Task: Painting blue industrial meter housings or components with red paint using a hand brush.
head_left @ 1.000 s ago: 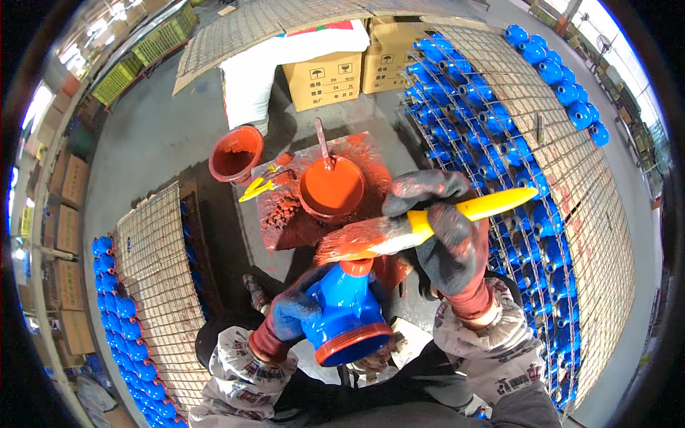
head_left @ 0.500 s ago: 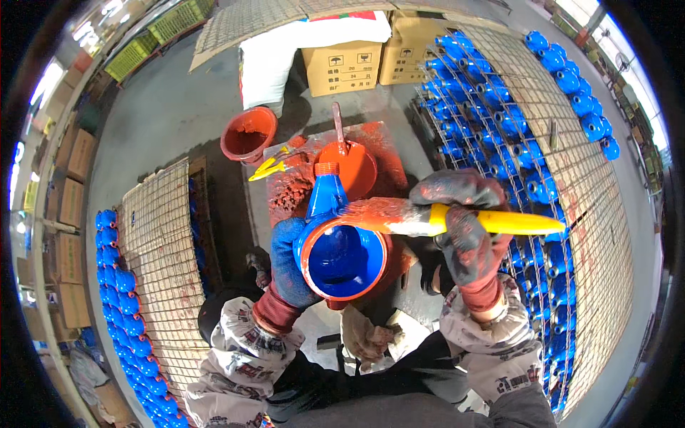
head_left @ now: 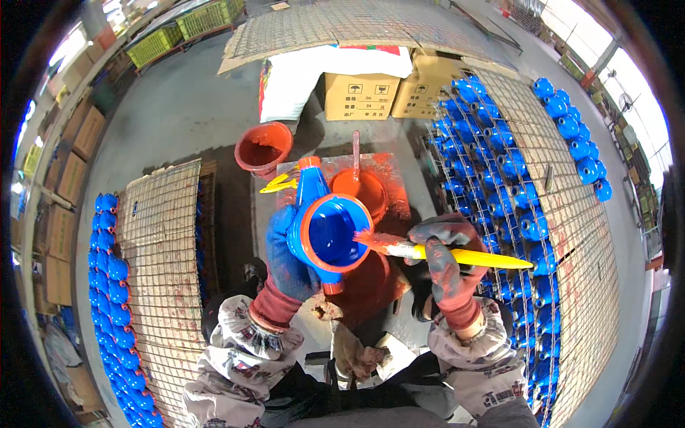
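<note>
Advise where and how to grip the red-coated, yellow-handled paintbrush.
Probably by its slim yellow handle, coming from the right: it points right, while the wet-looking red bristles point left toward the hollow, glossy blue fitting. The right hand, in a dark, red-stained glove, pinches the handle's end nearer the bristles.

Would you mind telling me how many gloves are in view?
2: one on the left hand, holding the blue fitting; the other on the right hand, holding the yellow-handled brush. Others may be hidden.
</note>
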A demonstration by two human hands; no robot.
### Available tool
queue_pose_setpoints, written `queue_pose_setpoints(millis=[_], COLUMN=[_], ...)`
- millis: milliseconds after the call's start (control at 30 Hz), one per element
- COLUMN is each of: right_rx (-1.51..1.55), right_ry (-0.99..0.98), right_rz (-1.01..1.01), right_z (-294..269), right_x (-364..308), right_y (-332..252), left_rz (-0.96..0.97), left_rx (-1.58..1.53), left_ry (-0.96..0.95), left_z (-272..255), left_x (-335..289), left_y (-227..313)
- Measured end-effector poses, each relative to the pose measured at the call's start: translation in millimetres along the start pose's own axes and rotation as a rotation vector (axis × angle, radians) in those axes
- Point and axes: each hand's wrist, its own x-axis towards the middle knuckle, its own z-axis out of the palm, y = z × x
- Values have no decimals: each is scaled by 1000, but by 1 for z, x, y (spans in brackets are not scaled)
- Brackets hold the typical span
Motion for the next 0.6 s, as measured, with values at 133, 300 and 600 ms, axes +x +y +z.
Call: queue_pose_setpoints(millis=[133, 300, 600], right_rx=[54, 89, -489], right_ry=[44, 175, -180], right_rz=[154, 124, -48], right_z=[22, 43, 58], right_x=[0, 4, -27], right_y=[-7, -10, -12], left_rz=[202, 111, 194], left_rx=[47, -120, -115], left_ry=[-101, -211, -321], left_z=[13, 29, 24], left_x=[5, 0, 3], left_y=[8, 27, 44])
